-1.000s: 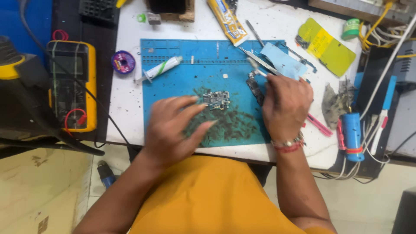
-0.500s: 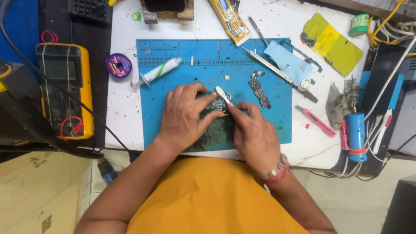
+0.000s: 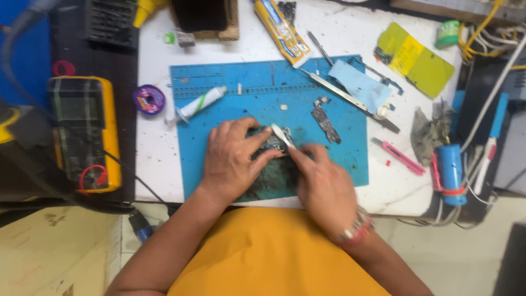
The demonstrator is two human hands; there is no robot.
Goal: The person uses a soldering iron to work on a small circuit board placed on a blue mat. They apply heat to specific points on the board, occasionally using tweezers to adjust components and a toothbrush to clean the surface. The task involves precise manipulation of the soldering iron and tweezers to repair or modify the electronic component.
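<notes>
Head view: syringe, tweezers flank hands

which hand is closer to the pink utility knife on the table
The right hand. It lies just left of the pink utility knife, with bare mat between; the left hand is farther left, beyond the right hand.

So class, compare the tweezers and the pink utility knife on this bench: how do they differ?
The tweezers are silver metal; the pink utility knife looks plastic-bodied. The tweezers lie on the blue mat, partly under a pale blue sheet; the knife lies off the mat on the white table. The tweezers look longer. Both are slim, slanted and untouched.
</notes>
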